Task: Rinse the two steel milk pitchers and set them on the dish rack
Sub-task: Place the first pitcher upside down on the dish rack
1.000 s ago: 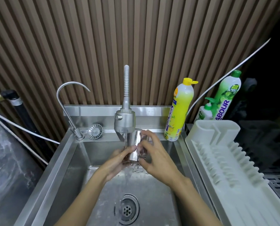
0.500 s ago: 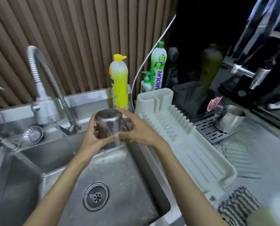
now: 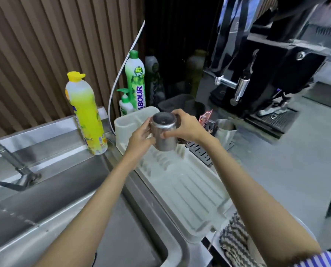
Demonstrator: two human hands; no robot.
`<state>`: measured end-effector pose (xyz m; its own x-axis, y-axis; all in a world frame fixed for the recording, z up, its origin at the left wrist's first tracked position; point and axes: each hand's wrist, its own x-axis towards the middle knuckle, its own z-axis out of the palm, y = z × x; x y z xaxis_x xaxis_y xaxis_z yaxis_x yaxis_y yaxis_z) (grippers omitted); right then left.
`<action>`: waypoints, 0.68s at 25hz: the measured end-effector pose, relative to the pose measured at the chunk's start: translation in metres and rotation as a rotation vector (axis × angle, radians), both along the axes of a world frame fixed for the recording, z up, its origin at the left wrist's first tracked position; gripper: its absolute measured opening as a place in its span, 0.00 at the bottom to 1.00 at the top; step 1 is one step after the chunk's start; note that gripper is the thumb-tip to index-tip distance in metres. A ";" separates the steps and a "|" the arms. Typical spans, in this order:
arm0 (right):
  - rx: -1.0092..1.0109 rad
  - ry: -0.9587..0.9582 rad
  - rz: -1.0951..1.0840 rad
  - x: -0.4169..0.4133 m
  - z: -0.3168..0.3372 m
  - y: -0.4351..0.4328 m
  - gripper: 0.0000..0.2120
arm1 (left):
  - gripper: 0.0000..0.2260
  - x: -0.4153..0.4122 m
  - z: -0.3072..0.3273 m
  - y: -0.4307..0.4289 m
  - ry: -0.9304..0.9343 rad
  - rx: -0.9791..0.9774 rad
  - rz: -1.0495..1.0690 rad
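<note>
While it is turned upside down, flat base facing up, one steel milk pitcher (image 3: 164,132) is held above the far end of the white dish rack (image 3: 189,193), over the slotted part with the upright ribs. The left hand (image 3: 141,137) presses against its left wall with fingers curled round the side, and the right hand (image 3: 187,126) clasps the right wall, thumb across the front and fingers wrapped behind; both hands are closed on the pitcher. Whether its rim already touches the rack cannot be told, since the hands and the body of the pitcher cover that spot.

The second pitcher (image 3: 225,131) stands upright on the grey counter (image 3: 288,166) just beyond the rack's right edge, partly hidden behind the right wrist, beside a dark slotted grate (image 3: 199,152).

Left of the rack lies the steel sink (image 3: 122,218), with a yellow detergent bottle (image 3: 87,116) standing on its ledge. Behind the rack's far corner stand a green bottle (image 3: 135,78) and a small white pump bottle (image 3: 125,104). A black coffee machine (image 3: 266,70) rises at the back right, and a striped cloth (image 3: 236,243) lies near the rack's near corner.
</note>
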<state>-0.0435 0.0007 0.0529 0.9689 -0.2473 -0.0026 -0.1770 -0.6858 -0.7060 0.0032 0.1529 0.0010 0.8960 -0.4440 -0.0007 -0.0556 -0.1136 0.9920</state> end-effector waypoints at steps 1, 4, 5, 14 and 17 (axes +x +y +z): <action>0.011 0.001 0.008 0.003 -0.009 -0.004 0.36 | 0.32 0.001 -0.004 -0.004 0.010 -0.001 -0.001; 0.048 0.012 0.027 0.019 -0.030 -0.013 0.36 | 0.29 0.010 -0.014 -0.012 0.060 -0.020 0.069; 0.068 0.020 0.037 0.025 -0.036 -0.014 0.37 | 0.29 0.014 -0.017 -0.014 0.080 -0.032 0.099; 0.089 0.131 0.124 0.059 -0.081 -0.019 0.36 | 0.25 0.030 -0.044 -0.014 0.088 0.240 0.161; 0.148 0.185 0.138 0.056 -0.089 -0.016 0.36 | 0.25 0.029 -0.052 -0.010 -0.001 0.331 0.065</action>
<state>0.0129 -0.0150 -0.0357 0.9732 -0.0964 -0.2090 -0.2241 -0.6040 -0.7649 0.0320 0.1427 -0.0506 0.9225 -0.3619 -0.1345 -0.0386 -0.4331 0.9005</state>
